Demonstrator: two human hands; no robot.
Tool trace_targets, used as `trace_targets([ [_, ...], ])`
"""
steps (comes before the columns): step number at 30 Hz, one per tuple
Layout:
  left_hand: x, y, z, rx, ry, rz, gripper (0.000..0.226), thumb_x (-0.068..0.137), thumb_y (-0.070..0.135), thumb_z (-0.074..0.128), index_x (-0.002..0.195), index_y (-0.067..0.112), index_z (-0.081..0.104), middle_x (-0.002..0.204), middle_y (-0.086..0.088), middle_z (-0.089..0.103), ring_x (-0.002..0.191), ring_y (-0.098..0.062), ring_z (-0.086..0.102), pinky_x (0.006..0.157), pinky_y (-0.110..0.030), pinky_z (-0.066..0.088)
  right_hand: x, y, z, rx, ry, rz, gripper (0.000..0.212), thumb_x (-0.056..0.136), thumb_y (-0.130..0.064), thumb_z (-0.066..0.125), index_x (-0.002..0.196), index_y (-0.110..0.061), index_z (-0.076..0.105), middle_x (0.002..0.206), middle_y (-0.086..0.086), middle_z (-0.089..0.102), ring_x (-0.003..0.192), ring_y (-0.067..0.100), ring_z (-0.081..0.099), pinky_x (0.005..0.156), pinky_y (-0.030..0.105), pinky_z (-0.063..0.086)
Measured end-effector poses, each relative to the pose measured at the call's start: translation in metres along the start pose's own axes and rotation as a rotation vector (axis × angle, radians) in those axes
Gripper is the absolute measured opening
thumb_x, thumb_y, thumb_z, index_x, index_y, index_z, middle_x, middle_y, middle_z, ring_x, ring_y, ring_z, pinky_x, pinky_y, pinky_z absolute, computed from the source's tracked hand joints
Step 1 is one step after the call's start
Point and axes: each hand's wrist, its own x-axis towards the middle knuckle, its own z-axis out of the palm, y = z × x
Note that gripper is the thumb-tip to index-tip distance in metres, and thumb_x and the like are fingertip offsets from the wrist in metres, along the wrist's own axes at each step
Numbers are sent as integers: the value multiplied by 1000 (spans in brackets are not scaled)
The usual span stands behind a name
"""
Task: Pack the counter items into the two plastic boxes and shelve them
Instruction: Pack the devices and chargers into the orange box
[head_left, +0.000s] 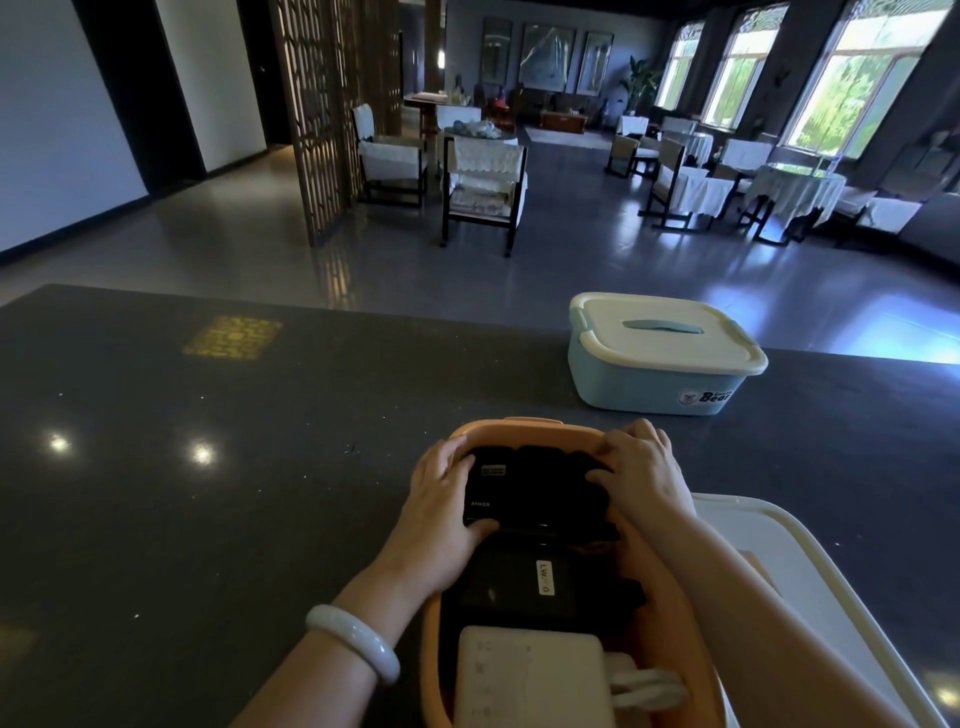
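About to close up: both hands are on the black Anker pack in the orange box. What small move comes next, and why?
Probably press the black Anker pack flat among the black items, then let go. Left hand and right hand both grip it inside the orange box, whose white lid lies off at the right. The blue box is already lidded.

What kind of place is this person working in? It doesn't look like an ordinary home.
Probably a restaurant, teahouse or hotel lounge. Beyond the dark stone counter stand cloth-covered tables with matching chairs, a carved wooden screen, and framed pictures on the far wall.
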Motion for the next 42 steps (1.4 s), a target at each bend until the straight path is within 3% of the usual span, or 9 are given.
trace_targets([
  [8, 0, 1, 1, 72, 4, 10, 75, 85, 34, 71, 147, 18, 33, 156, 11, 9, 146, -10, 6, 119, -33, 20, -7, -1, -4, -40, 51, -38, 33, 81, -28, 73, 111, -19, 66, 111, 0, 46, 108, 20, 36, 91, 33, 40],
  [13, 0, 4, 1, 220, -15, 23, 76, 86, 46, 64, 147, 17, 30, 153, 8, 8, 146, -15, 5, 116, -41, 28, -15, -6, -8, -19, 88, -83, 31, 81, -27, 73, 109, -16, 66, 112, 0, 48, 108, 19, 35, 94, 36, 40],
  [19, 5, 12, 2, 422, -57, 11, 70, 92, 54, 49, 147, 18, 27, 154, -3, 8, 146, -25, -1, 119, -46, 10, -22, -31, -11, -19, -1, -177, 38, 87, -37, 66, 121, -23, 61, 121, -4, 48, 117, 16, 37, 99, 33, 39],
  [26, 15, 44, 14, 566, -6, 121, 72, 94, 53, 46, 149, 13, 23, 156, -7, 9, 147, -29, -4, 119, -49, 7, -31, -27, -24, -85, -46, -176, 40, 92, -41, 56, 129, -26, 55, 129, -2, 49, 122, 20, 38, 104, 34, 32],
  [32, 25, 84, 33, 680, -26, 158, 74, 94, 51, 47, 149, 8, 21, 157, -11, 11, 147, -32, -1, 117, -51, 8, -32, 9, -52, -110, -68, -160, 34, 92, -42, 55, 121, -25, 57, 126, -1, 50, 120, 21, 39, 101, 35, 34],
  [36, 25, 126, 58, 711, -34, 172, 74, 95, 48, 48, 149, 7, 20, 158, -13, 13, 147, -32, 1, 115, -53, 11, -43, 55, -74, -112, -43, -123, 46, 91, -42, 58, 132, -20, 53, 134, 1, 47, 126, 23, 36, 106, 36, 30],
  [42, 11, 195, 127, 763, -36, 182, 72, 96, 47, 47, 150, 8, 20, 157, -14, 15, 146, -33, 5, 116, -51, 12, -72, 148, -105, -142, -87, -110, 48, 95, -41, 54, 137, -21, 47, 139, -1, 44, 129, 22, 35, 108, 35, 29],
])
